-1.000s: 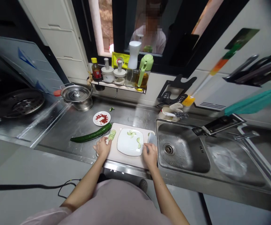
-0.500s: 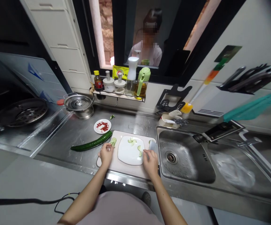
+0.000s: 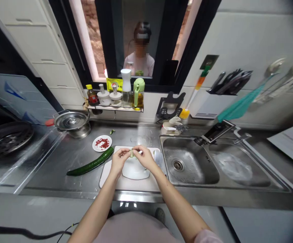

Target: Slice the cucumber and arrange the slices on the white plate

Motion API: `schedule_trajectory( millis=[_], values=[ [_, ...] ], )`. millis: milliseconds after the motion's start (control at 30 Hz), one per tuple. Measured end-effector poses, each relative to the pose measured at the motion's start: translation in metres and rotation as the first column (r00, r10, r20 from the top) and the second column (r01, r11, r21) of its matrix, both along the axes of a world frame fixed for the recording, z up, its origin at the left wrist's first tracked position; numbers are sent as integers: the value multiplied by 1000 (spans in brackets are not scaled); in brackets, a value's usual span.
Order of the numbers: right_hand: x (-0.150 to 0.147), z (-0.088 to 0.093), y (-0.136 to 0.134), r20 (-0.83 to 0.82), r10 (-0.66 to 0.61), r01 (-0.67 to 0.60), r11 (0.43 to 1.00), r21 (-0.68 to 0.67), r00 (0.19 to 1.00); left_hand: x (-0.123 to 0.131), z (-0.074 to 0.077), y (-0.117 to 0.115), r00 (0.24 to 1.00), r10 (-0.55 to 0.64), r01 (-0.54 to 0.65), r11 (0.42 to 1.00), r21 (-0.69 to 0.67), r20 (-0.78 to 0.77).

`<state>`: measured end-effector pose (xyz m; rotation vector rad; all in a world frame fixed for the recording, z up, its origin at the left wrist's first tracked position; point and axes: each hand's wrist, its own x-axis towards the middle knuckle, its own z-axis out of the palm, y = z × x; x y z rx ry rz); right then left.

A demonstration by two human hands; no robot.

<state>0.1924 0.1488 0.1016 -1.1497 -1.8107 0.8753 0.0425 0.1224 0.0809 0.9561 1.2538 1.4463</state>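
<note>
My left hand (image 3: 119, 161) and my right hand (image 3: 144, 158) meet over the far part of a white square plate (image 3: 135, 173). Both are closed in a pinch, fingertips together on a pale green cucumber slice (image 3: 131, 154). The hands hide most of the plate's far side and whatever slices lie there. Beneath the plate is a light cutting board (image 3: 108, 175). A whole dark green cucumber (image 3: 92, 166) lies to the left, its tip by the board's edge. Close to the board's right edge, beside my right wrist, a knife blade (image 3: 158, 157) shows in part.
A small plate of chopped red pepper (image 3: 102, 143) stands beyond the cucumber. Green scraps (image 3: 112, 131) lie behind it. A lidded steel pot (image 3: 72, 123) is at the left, a steel sink (image 3: 192, 168) at the right. Bottles and jars fill a wall rack (image 3: 116, 107).
My left hand has come from the slices at the board's left onto the plate. My right hand has moved in from the plate's right side to meet it. The camera has turned right.
</note>
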Motion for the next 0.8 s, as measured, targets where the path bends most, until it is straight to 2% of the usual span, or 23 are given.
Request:
schedule_trajectory(
  millis=[67,167,233,300,400,500,667,800],
  values=[
    [-1,1,-1,-43,24,-26,999,-35,999,3,5,-2,1000,-10,10,1000,9,-17],
    [2,2,-3,-87,-7,4,999,-36,996,6,12,-5,997,48,-48,999,13,-53],
    [6,5,-3,-70,-43,45,999,22,997,7,17,-6,997,57,-58,998,-23,-44],
    [11,9,-4,-31,-52,56,992,114,998,9,23,-7,1000,-5,5,996,-90,-1],
    [16,15,-6,22,-30,23,968,248,999,13,32,-5,993,-83,97,980,-174,85],
    [19,17,-9,47,-18,2,950,312,999,16,39,-2,991,-74,95,976,-195,111],
    [24,10,-11,44,-30,15,949,314,999,21,42,1,989,-65,88,982,-168,136],
    [26,6,-13,32,-62,51,964,262,998,26,39,0,982,-62,84,989,-118,181]
  ],
)
